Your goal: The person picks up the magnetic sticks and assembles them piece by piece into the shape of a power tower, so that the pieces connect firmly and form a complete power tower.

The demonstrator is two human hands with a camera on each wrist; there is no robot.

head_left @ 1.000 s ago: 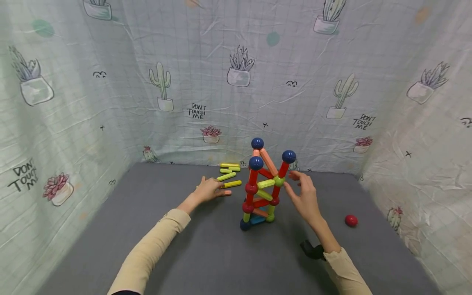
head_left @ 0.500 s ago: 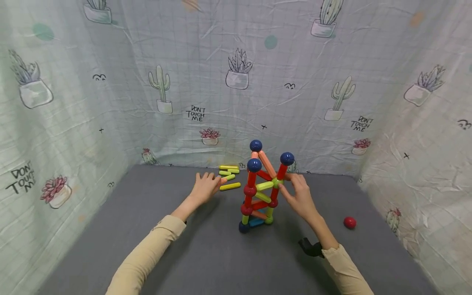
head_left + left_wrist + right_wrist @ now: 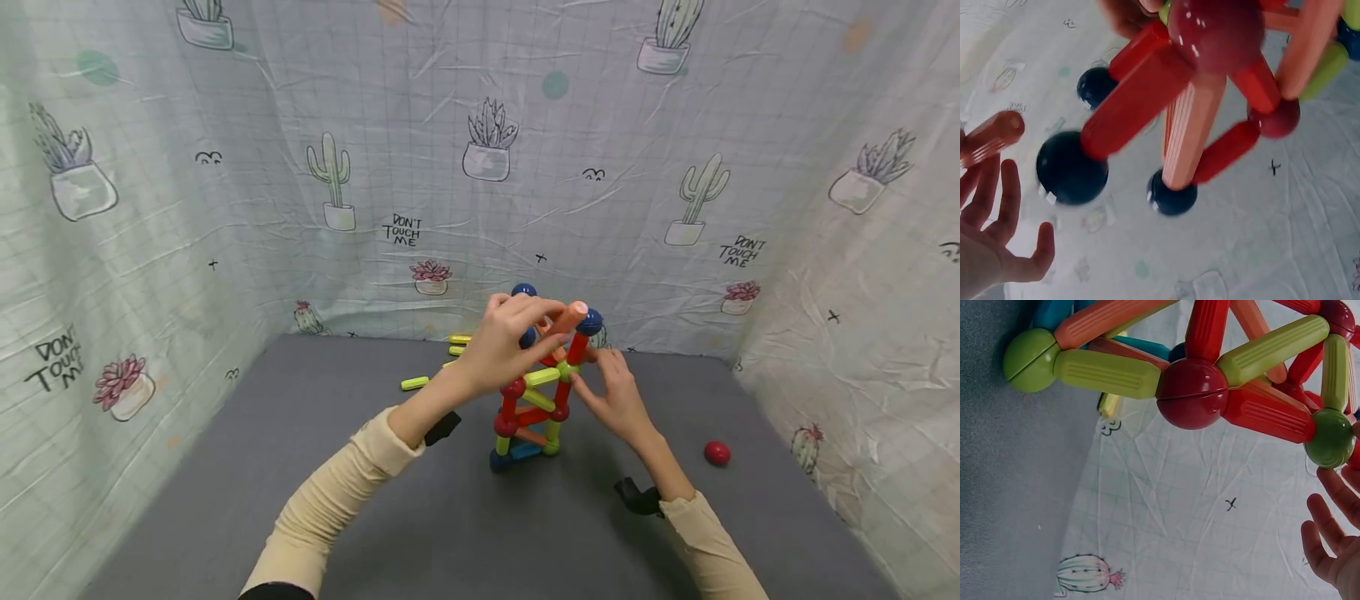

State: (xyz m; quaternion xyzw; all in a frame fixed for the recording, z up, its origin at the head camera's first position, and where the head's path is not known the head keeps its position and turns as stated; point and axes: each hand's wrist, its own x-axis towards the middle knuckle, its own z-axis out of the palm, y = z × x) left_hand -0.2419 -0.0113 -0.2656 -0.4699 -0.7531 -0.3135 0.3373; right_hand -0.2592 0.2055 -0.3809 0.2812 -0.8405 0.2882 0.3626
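A tower of coloured magnetic rods and balls [image 3: 534,414] stands upright on the grey table. My left hand [image 3: 491,346] pinches a salmon-orange magnetic rod [image 3: 567,318] in front of the tower's top, close to the right blue ball [image 3: 590,322]. Behind that hand, two other blue balls are partly covered. In the left wrist view, the rod [image 3: 992,139] appears apart from the dark blue ball [image 3: 1072,167]. On the tower's right side, my right hand [image 3: 618,400] holds the upper green ball [image 3: 568,369] between thumb and fingers; its fingertips touch that green ball [image 3: 1329,439] in the right wrist view.
Several loose yellow and yellow-green rods lie behind and left of the tower, among them a yellow-green rod [image 3: 415,383]. A loose red ball [image 3: 716,452] sits far to the right. A cactus-print cloth [image 3: 420,167] encloses the table's back and sides.
My left hand has picked the salmon-orange rod off the table and carried it up and right to the tower's top. My right hand has closed in on the green ball.
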